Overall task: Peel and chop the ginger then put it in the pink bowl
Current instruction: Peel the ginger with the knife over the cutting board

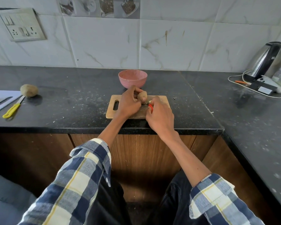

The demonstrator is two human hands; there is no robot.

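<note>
A speckled black stone countertop (75, 101) carries a small wooden chopping board (162, 99) under the fingers (136, 90), a round pink bowl (132, 78) just beyond them, and far to their left a brown potato (29, 90) and a yellow-handled knife (13, 108).

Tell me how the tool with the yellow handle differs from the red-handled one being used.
The yellow-handled tool lies untouched on the counter far left, while the red-handled tool is gripped in the right hand over the cutting board. The yellow one shows full length; the red one is mostly hidden. Both have bright handles.
</note>
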